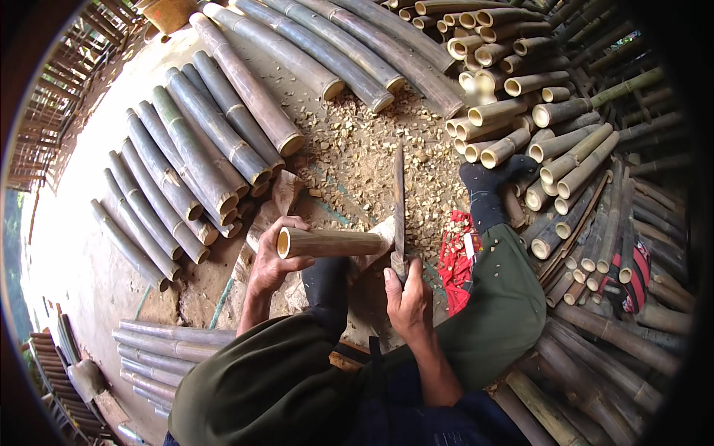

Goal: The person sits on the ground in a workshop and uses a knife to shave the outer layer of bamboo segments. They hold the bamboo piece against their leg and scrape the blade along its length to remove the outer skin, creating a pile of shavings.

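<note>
My left hand (277, 256) is closed around one end of a short bamboo tube (335, 243), thumb below and fingers above. The tube lies roughly level, its open hollow end at the left and its other end at a pale whitish piece (384, 234). In my right hand (409, 301) is the handle of a long knife (399, 201), its narrow dark blade pointing up and away from me. The blade stands just right of the tube's far end; whether they touch I cannot tell. Pale wood chips (372, 163) lie scattered on the ground beyond both hands.
Long dark bamboo poles (201, 134) lie in rows at the left and far side. Cut bamboo tubes (513, 89) are stacked at the far right, above my dark-socked foot (487, 197). A red cloth (455, 260) lies beside my right leg. More poles (167, 349) lie at the near left.
</note>
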